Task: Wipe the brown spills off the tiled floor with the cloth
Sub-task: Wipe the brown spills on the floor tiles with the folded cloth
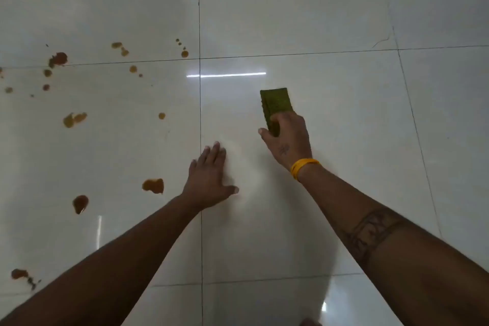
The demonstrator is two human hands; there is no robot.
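My right hand grips a green rectangular cloth pad at its near end, pressed on the glossy white tiled floor. The pad's far half sticks out beyond my fingers. My left hand lies flat on the floor with fingers spread, just left of and nearer than the pad, holding nothing. Brown spills dot the tiles to the left: a large blot, another, a pale pair, a dark one and several small drops farther away. All lie left of both hands.
Dark grout lines cross the floor, one running straight under my left wrist. A thin crack marks a tile at the far right. One more brown smear sits at the near left. Light reflections glare on the tiles.
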